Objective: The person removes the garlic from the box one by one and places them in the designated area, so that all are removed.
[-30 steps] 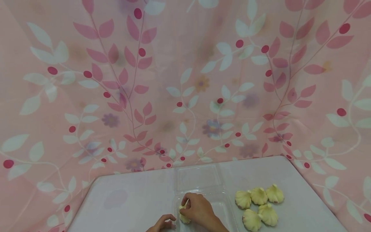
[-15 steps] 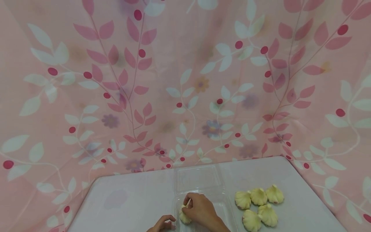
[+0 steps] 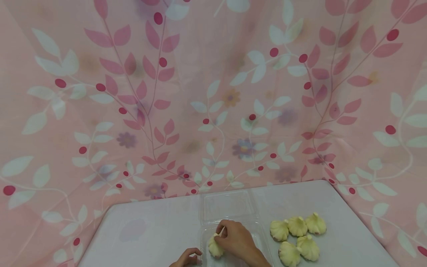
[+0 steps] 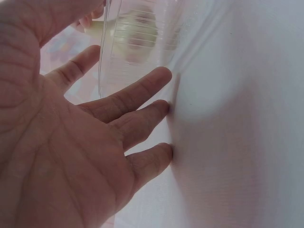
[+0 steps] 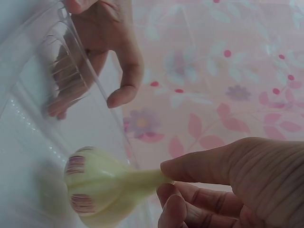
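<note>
From the head view the right hand (image 3: 235,240) covered much of a pale yellow dumpling (image 3: 215,247) inside the clear plastic container (image 3: 258,233) on the white bench (image 3: 150,230). Only the right wrist view showed how it was held: the thumb and fingers (image 5: 199,168) pinched the dumpling's (image 5: 97,187) tapered tip, its rounded body hanging inside the container's ribbed wall (image 5: 61,71). The left hand (image 3: 186,257) sat at the frame's lower edge in the head view; the left wrist view showed its fingers (image 4: 142,121) nearly straight and spread, tips pressed on the bench beside the container's corner (image 4: 126,42), gripping nothing.

Against the picture a second before, the right hand and dumpling had shifted slightly rightward, further into the tray, while the left hand stayed put.

The container was thin, transparent and glossy, with a hinged lid (image 3: 228,204) lying open behind it. The dumpling looked smooth and soft, pleated, with purplish marks on its body. Five similar dumplings (image 3: 297,237) lay clustered on the bench to the right. A pink leaf-patterned cloth (image 3: 200,92) hung behind
</note>
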Tool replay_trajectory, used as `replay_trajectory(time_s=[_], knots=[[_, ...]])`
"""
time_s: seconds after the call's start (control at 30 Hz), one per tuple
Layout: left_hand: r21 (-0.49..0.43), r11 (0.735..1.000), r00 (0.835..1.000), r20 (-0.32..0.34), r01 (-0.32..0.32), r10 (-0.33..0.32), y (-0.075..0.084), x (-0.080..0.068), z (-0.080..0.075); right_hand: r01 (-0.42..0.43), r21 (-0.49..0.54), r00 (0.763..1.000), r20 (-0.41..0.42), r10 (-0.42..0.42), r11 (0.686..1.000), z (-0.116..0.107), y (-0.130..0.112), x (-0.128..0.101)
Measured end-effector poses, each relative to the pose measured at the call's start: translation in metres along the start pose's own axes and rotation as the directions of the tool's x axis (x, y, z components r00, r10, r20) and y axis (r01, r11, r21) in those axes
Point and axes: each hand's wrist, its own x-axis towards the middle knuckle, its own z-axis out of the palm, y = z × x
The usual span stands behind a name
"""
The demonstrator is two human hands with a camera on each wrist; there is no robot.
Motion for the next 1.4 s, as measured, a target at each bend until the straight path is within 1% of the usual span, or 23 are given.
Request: replay_trajectory(time_s=[0.1, 0.37, 0.47, 0.67, 0.8, 1.03, 1.3, 1.4], knots=[[0.012, 0.999, 0.999, -0.016, 0.034, -0.034, 0.002, 0.0, 0.001, 0.01, 0.001, 1.0, -0.012, -0.01, 1.0, -0.007, 0.0, -0.002], [0.047, 0.996, 0.997, -0.038, 0.07, -0.068, 0.004, -0.001, 0.002, 0.061, 0.047, 0.998, -0.021, -0.06, 0.997, -0.028, 0.001, -0.006], [0.049, 0.995, 0.996, -0.047, 0.083, -0.08, 0.005, -0.001, 0.003, 0.062, 0.054, 0.998, -0.015, -0.061, 0.997, -0.035, 0.002, -0.007], [0.061, 0.993, 0.992, -0.081, 0.101, -0.096, 0.007, -0.002, 0.006, 0.049, 0.064, 0.998, 0.025, -0.05, 0.997, -0.047, 0.006, -0.009], [0.071, 0.991, 0.99, -0.091, 0.113, -0.107, 0.008, -0.002, 0.006, 0.055, 0.071, 0.998, 0.025, -0.057, 0.996, -0.056, 0.007, -0.01], [0.075, 0.99, 0.99, -0.079, 0.122, -0.116, 0.011, -0.002, 0.005, 0.067, 0.089, 0.998, 0.015, -0.068, 0.994, -0.07, 0.007, -0.015], [0.054, 0.992, 0.991, -0.064, 0.118, -0.115, 0.011, -0.002, 0.005, 0.076, 0.132, 0.995, 0.056, -0.084, 0.988, -0.086, 0.009, -0.021], [0.055, 0.992, 0.991, -0.071, 0.114, -0.11, 0.01, -0.002, 0.005, 0.077, 0.134, 0.994, 0.065, -0.086, 0.988, -0.09, 0.013, -0.023]])
